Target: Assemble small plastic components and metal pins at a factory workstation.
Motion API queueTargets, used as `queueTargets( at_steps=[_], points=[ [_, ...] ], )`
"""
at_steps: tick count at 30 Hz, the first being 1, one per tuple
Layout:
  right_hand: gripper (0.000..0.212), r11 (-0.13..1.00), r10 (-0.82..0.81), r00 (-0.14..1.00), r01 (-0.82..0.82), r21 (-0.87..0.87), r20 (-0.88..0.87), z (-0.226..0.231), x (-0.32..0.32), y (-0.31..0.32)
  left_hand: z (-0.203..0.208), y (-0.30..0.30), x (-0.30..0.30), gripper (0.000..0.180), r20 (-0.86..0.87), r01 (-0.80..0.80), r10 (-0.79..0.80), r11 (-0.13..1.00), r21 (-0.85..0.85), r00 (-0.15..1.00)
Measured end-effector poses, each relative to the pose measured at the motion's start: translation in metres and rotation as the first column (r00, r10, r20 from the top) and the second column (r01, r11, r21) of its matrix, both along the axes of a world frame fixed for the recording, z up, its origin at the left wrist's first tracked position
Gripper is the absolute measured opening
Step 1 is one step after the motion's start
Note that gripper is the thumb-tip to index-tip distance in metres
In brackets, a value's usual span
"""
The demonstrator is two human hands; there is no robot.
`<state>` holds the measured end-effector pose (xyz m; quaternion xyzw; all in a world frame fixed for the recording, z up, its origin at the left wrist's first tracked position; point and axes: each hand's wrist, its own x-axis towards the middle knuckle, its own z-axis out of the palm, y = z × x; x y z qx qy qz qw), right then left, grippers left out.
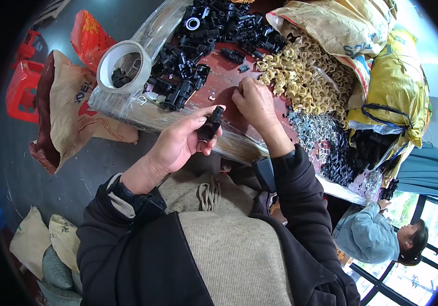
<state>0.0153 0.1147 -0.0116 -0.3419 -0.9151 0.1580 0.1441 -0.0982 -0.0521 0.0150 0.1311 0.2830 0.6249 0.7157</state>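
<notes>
My left hand (180,140) is closed around a black plastic fitting (209,126), held just off the table's near edge with its narrow end upward. My right hand (255,102) rests low over the red tabletop (221,86), fingers curled in; whatever they pinch is hidden. Beyond the left hand lies a heap of black plastic parts (229,25). A loose black piece (233,55) sits apart from it, near my right hand. Right of that hand spreads a pile of tan hook-shaped clips (300,71), with silver metal clips (316,133) and small black pieces (338,158) nearer me.
A white round tub (146,61) stands at the table's left corner. Open sacks, one tan (341,23) and one yellow (397,76), crowd the right side. On the floor at left are a brown sack (71,107) and a red stool (22,92). Another person (372,234) is at lower right.
</notes>
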Motion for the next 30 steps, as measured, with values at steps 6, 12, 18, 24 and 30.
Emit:
queueTargets(
  at_steps=[6, 12, 18, 24, 30],
  points=[
    [0.016, 0.997, 0.028, 0.998, -0.025, 0.069, -0.048, -0.003, 0.003, -0.005, 0.002, -0.003, 0.007, 0.04, -0.001, -0.013, 0.013, 0.999, -0.034, 1.0],
    [0.012, 0.997, 0.04, 0.979, -0.025, 0.076, -0.2, 0.005, 0.028, -0.007, -0.001, 0.0, 0.021, 0.034, -0.066, -0.011, 0.007, 0.999, -0.05, 0.998],
    [0.006, 0.968, 0.004, 0.923, -0.1, -0.23, -0.384, 0.063, 0.076, -0.058, 0.002, 0.007, 0.039, 0.031, 0.015, 0.011, -0.01, 0.999, -0.05, 1.0],
    [0.007, 0.95, 0.117, 0.828, -0.254, -0.181, -0.549, 0.062, 0.105, -0.076, 0.014, 0.017, 0.072, 0.029, 0.033, 0.117, -0.114, 0.989, -0.089, 0.993],
    [0.009, 0.971, 0.188, 0.877, -0.233, -0.05, -0.443, 0.055, 0.122, -0.074, 0.01, 0.018, 0.085, 0.024, -0.092, 0.166, -0.178, 0.978, -0.127, 0.98]
  ],
)
